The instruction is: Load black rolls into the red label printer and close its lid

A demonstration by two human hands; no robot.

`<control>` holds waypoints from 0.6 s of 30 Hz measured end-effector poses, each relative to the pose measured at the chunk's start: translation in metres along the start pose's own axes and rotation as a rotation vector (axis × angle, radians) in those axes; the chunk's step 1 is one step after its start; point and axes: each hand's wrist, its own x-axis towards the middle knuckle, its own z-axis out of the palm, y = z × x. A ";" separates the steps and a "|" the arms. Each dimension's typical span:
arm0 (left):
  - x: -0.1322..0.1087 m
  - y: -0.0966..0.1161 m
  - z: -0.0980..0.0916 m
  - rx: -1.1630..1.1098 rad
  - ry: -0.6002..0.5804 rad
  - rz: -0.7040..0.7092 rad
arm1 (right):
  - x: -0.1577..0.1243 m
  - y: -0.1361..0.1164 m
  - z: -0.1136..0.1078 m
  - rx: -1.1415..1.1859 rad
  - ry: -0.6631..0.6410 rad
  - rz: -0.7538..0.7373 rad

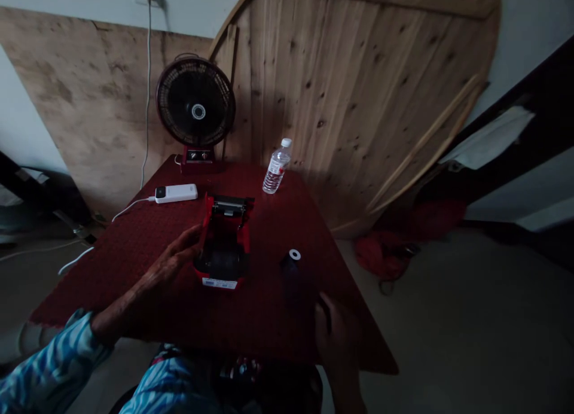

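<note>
A red-and-black device (224, 240), possibly a small label printer, stands on the dark red table with its top raised and a white label along its front. My left hand (177, 258) reaches in from the left, fingers stretched out against the device's left side. Right of the device lies a dark roll (290, 267) with a white ring-shaped end. Closer to the table's front edge is my right hand (336, 327), in shadow, with its fingers curled. A dark shape shows at its fingertips; what it holds there is too dark to make out.
A white power bank (179, 192) with a cable lies at the table's left. Behind it stands a dark red fan (196, 109). A clear water bottle (277, 167) is upright at the back. A large wooden panel (341, 85) leans against the wall.
</note>
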 end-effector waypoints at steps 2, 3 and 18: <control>-0.005 -0.001 -0.001 0.001 -0.019 -0.040 | 0.000 0.000 0.001 0.021 0.012 0.006; -0.007 -0.002 -0.003 0.012 -0.015 -0.047 | 0.000 0.000 0.001 0.032 0.012 0.004; 0.088 0.034 0.033 1.179 -0.541 0.349 | -0.001 0.007 0.008 -0.005 0.059 -0.063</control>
